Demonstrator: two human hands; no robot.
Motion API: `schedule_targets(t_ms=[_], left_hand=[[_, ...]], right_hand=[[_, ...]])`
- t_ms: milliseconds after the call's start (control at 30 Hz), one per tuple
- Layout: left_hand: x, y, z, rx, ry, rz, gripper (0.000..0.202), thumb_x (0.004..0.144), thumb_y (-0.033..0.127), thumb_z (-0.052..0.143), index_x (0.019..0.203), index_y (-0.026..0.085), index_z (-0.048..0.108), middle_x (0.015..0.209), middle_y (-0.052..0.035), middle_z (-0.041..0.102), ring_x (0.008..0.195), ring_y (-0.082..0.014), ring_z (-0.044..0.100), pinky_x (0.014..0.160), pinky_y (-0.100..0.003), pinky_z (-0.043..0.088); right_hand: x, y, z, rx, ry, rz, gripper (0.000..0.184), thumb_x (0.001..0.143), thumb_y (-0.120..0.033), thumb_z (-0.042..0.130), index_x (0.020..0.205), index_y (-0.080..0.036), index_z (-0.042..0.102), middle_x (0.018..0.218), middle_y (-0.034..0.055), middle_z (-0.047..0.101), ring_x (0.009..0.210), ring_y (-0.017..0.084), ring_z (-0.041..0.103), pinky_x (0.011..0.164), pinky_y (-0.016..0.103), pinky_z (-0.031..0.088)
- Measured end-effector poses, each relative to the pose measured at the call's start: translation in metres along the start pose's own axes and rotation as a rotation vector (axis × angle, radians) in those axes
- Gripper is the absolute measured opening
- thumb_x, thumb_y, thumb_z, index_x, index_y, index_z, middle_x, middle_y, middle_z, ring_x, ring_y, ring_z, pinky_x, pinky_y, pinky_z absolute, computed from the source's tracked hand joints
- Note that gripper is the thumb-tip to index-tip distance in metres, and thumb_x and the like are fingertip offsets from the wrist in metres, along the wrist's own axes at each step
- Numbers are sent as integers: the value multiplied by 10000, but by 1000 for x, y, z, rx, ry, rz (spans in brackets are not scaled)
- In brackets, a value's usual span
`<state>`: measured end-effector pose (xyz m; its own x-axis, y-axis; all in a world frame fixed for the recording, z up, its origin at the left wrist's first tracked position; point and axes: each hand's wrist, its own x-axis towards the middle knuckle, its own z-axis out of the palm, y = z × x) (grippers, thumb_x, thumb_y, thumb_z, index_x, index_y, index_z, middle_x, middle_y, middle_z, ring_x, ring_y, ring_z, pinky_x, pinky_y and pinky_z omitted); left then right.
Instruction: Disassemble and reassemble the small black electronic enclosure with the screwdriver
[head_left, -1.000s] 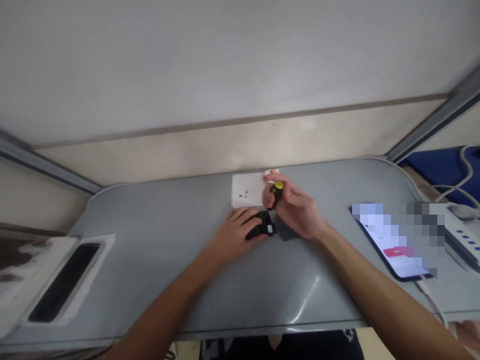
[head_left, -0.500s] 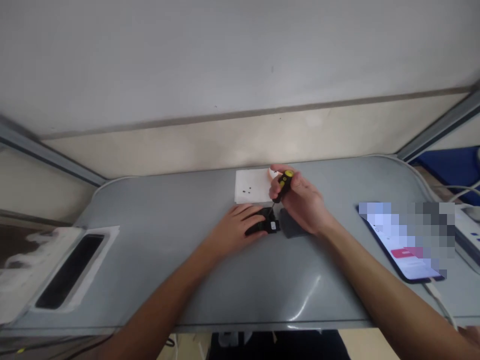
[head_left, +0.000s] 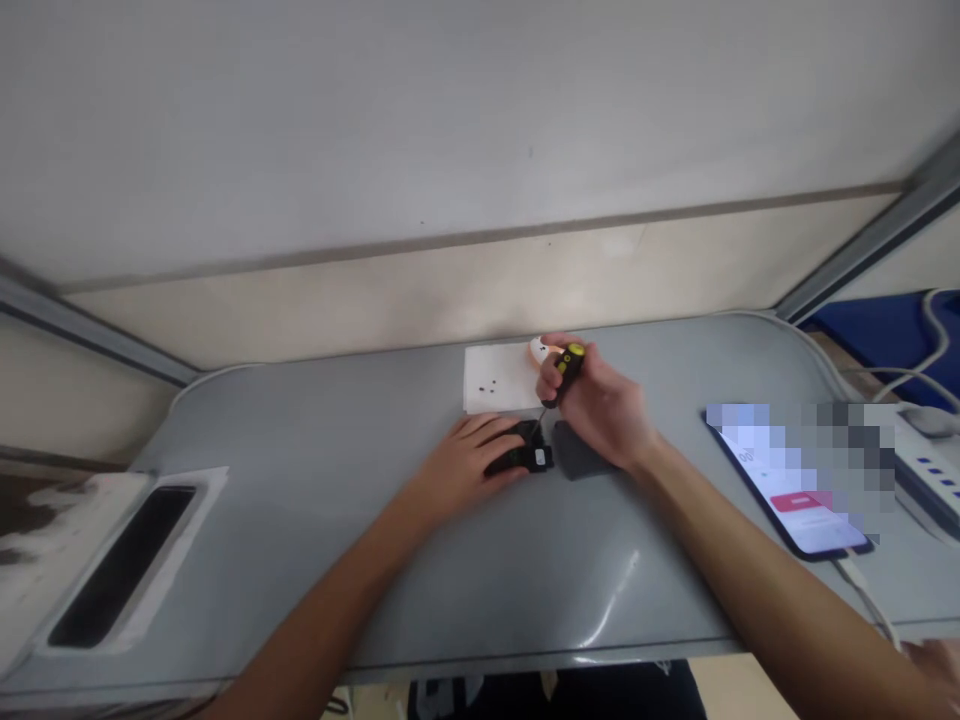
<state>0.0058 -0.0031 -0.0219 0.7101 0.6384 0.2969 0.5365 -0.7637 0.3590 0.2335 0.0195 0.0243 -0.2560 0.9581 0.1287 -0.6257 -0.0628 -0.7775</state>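
Observation:
My left hand (head_left: 469,458) lies on the grey table (head_left: 315,500) and holds a small black device (head_left: 525,455) down by its left side. My right hand (head_left: 596,405) is closed round a small screwdriver with a black and yellow handle (head_left: 566,368), its thin tip pointing down at the top of the black device. A dark grey flat part (head_left: 577,460) lies just right of the device, under my right wrist. Behind the hands lies a white sheet of paper (head_left: 495,378) with a few tiny dark screws on it.
A phone with a lit screen (head_left: 795,480) lies at the right, a cable running from its near end. A white power strip (head_left: 919,450) and cables sit at the far right. A white tray with a black slot (head_left: 112,560) rests at the left edge.
The hands stay on the device and screwdriver; the screwdriver handle has shifted slightly in my right fingers. The view has swung a little with my head.

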Motion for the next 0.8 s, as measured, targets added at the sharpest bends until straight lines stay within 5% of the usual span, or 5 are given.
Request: schedule_targets(t_ms=[100,200,433,600,800], left_hand=[[0,-2,1,11,21,11,297,1006,422,648,1231,235,703,1375,-83,678,1305,-257,590,1101,-449,494],[-1,-2,1,22,35,24,294,1004,405,656,1237,234,709,1377,-83,680,1301,-255,593,1110,-454,495],[-1,-1,0,22,38,19,288,1002,414,657,1226,242,715,1374,-80,683,1305,-251,596,1110,-450,500],[-1,-1,0,29,37,13,289,1007,413,648,1231,240,707,1372,-81,682,1313,-253,591,1115,-449,493],[-1,1,-2,12,28,8,256,1016,409,631,1197,238,693,1380,-85,672,1308,-242,599,1107,-436,492]], right_hand=[[-1,1,3,51,47,-32,214,983,-486,589,977,-272,599,771,-2,410,704,180,419,699,320,403],[-3,1,5,-29,-3,-45,160,959,-406,654,944,-256,601,856,22,517,803,183,492,782,326,423],[-1,6,4,50,18,-41,368,1023,-584,465,1023,-261,642,782,13,446,715,184,436,706,331,415],[-1,7,3,-16,5,-84,152,990,-415,630,975,-267,600,841,7,505,785,168,494,769,315,417],[0,12,6,-28,2,-48,351,1051,-552,424,1124,-274,627,814,17,492,772,190,486,766,340,429]])
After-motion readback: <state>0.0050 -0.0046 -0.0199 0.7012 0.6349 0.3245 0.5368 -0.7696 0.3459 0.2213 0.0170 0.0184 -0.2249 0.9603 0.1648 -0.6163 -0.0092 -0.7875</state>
